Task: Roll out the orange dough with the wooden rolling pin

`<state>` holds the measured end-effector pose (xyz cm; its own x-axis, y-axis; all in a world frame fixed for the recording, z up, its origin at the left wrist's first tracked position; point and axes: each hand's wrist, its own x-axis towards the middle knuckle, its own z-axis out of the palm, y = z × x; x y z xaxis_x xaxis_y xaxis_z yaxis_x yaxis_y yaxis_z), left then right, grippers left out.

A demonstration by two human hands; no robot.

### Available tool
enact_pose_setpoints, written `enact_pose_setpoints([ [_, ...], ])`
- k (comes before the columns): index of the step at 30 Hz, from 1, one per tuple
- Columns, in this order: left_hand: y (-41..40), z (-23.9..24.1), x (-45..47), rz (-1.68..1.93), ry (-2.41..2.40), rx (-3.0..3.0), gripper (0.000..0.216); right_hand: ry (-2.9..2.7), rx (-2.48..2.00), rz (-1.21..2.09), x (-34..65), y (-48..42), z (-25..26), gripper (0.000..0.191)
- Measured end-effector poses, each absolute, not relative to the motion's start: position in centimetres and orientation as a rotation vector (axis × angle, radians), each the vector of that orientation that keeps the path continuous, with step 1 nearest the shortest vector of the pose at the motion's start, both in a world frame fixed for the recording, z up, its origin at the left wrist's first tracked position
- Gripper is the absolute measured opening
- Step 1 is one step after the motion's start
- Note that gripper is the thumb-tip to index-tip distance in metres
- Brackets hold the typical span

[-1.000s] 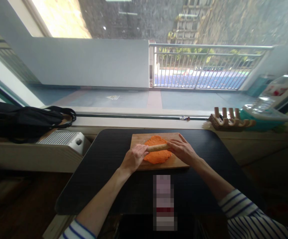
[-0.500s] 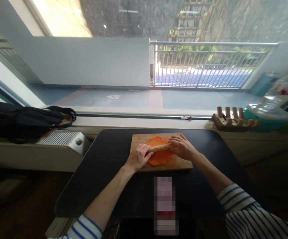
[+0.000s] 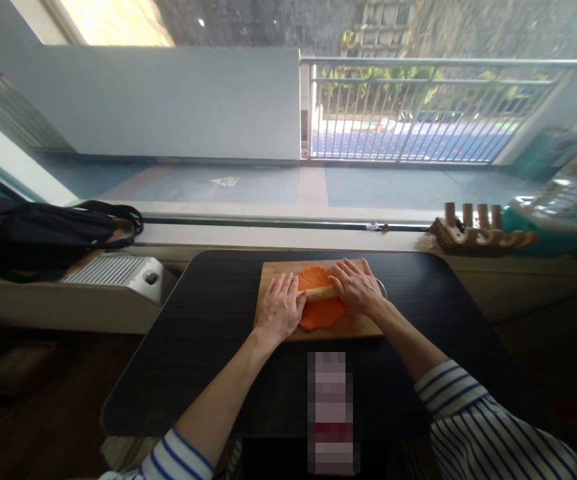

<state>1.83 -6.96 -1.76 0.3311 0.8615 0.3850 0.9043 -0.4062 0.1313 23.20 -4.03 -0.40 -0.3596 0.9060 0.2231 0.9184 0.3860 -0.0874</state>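
A light wooden rolling pin (image 3: pixel 320 293) lies across a flattened orange dough sheet (image 3: pixel 322 315) with a ragged edge. Under the dough is a wooden cutting board (image 3: pixel 264 283). My left hand (image 3: pixel 279 305) rests on the pin's left end, fingers stretched forward and the thumb beside the pin. On the right end lies my right hand (image 3: pixel 357 287), its fingers outstretched and slightly spread, palm down. Both ends of the pin are hidden under my hands. Just beyond my right hand shows part of a thin metal ring (image 3: pixel 382 288).
The board is on a black table (image 3: pixel 208 320) before a window sill. A pixelated rectangle (image 3: pixel 329 400) appears near the table's front edge. A black bag (image 3: pixel 33 230) and white radiator (image 3: pixel 118 280) are at left; a wooden rack (image 3: pixel 473 230) and turquoise container (image 3: pixel 543 230) at right.
My fingers have straightened from curling round the pin to lying flat over it. The metal ring beside my right hand has come into sight. The view has tilted slightly downward.
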Motion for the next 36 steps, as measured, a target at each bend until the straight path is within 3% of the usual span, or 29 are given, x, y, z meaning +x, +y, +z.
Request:
enact_pose_setpoints([
  [36,-15.1,-1.8,1.0,-0.602,-1.367,-2.593,0.047,-2.354,-1.48,-0.235,24.8,-15.0,-2.3,0.048],
])
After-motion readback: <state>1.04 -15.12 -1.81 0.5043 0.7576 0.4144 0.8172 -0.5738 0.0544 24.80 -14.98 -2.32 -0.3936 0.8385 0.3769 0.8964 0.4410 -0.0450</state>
